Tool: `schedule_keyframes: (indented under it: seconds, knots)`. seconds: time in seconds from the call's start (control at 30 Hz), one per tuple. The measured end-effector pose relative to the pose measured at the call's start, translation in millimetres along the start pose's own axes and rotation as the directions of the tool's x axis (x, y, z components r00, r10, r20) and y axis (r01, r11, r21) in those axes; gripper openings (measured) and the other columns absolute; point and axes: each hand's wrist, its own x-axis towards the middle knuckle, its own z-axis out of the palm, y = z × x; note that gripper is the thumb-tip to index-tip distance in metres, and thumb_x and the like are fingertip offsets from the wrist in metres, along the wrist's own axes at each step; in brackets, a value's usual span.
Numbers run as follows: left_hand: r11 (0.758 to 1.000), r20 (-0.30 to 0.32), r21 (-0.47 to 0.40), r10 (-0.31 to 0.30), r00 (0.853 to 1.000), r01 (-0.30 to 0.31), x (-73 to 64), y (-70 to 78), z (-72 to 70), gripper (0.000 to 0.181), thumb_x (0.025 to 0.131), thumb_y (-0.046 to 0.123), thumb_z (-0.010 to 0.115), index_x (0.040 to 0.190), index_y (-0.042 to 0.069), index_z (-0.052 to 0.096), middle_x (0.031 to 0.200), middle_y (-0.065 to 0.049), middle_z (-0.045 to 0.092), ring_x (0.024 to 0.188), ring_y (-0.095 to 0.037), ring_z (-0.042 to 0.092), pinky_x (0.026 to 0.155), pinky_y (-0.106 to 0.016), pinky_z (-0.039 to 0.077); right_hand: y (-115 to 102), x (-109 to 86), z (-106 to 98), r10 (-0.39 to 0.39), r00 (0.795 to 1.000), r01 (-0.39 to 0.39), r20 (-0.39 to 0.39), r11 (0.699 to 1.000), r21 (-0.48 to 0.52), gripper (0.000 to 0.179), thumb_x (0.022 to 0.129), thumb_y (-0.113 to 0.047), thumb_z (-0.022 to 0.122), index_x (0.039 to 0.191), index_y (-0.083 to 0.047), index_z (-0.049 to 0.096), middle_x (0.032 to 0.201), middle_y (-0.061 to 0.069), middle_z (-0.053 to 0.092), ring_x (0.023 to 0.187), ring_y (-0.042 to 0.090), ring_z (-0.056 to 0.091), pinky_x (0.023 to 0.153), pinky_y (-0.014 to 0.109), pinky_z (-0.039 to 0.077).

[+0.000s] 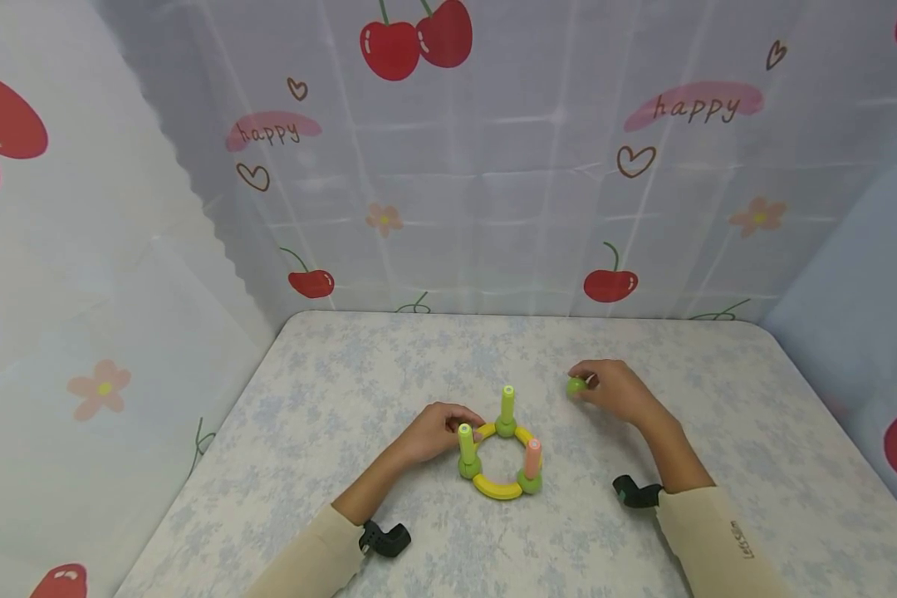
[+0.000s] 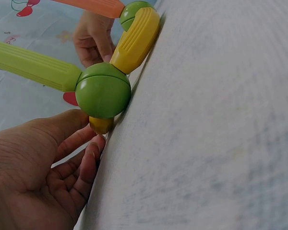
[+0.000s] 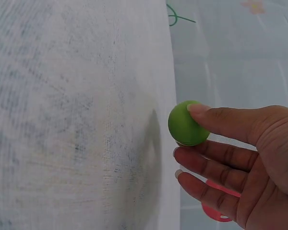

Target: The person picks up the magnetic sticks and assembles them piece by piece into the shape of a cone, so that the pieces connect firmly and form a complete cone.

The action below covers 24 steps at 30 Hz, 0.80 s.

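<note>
A ring of yellow curved rods (image 1: 497, 490) joined by green balls (image 2: 103, 90) lies on the table. Two light-green rods (image 1: 507, 405) and one orange rod (image 1: 533, 459) stand up from its balls. At the ring's left side, my left hand (image 1: 433, 433) pinches a yellow curved rod (image 2: 101, 124) between thumb and fingers; part of that rod is hidden behind a ball. Beyond the ring to the right, my right hand (image 1: 619, 390) holds a loose green ball (image 3: 188, 123) between thumb and fingertips, just above the tabletop.
The table (image 1: 329, 365) has a pale, blue-mottled cover. Behind it hangs a curtain (image 1: 486, 183) printed with cherries, hearts and flowers. Each wrist carries a black camera mount, the left one (image 1: 384, 540) near the ring's front left and the right one (image 1: 635, 492) to its right.
</note>
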Motion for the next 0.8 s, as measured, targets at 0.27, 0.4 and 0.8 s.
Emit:
schedule_keyframes:
  seconds: [0.27,0.4,0.8]
  knots:
    - [1.0,-0.003,-0.006,-0.005,1.0,0.005,-0.9,1.3,-0.1,0.023,0.093,0.03,0.077,0.113,0.02,0.078,0.103,0.008,0.073,0.072,-0.011,0.057,0.066,-0.027,0.047,-9.4,1.5,1.5,-0.056,0.998,0.055,-0.017,0.998,-0.012,0.032,0.087,-0.004,0.079,0.118,0.001,0.071,0.109,0.012,0.073,0.09,0.024,0.068,0.079,0.043,0.056]
    - [1.0,0.0,-0.012,-0.002,1.0,0.002,-1.4,1.5,-0.1,0.023,0.093,0.03,0.077,0.113,0.019,0.078,0.103,0.008,0.073,0.072,-0.011,0.057,0.066,-0.027,0.047,-17.9,1.1,0.4,-0.078,0.997,0.079,-0.025,0.997,0.012,0.032,0.089,-0.006,0.078,0.119,0.0,0.071,0.109,0.01,0.073,0.091,0.023,0.067,0.078,0.041,0.057]
    - [1.0,-0.003,-0.011,-0.004,1.0,0.003,-1.4,1.6,-0.2,0.023,0.092,0.03,0.077,0.113,0.02,0.078,0.104,0.008,0.073,0.073,-0.011,0.057,0.066,-0.027,0.048,-47.5,-5.9,-3.3,-0.141,0.985,0.152,-0.096,0.982,0.113,0.033,0.089,-0.005,0.078,0.121,-0.001,0.07,0.113,0.01,0.072,0.096,0.025,0.069,0.082,0.043,0.058]
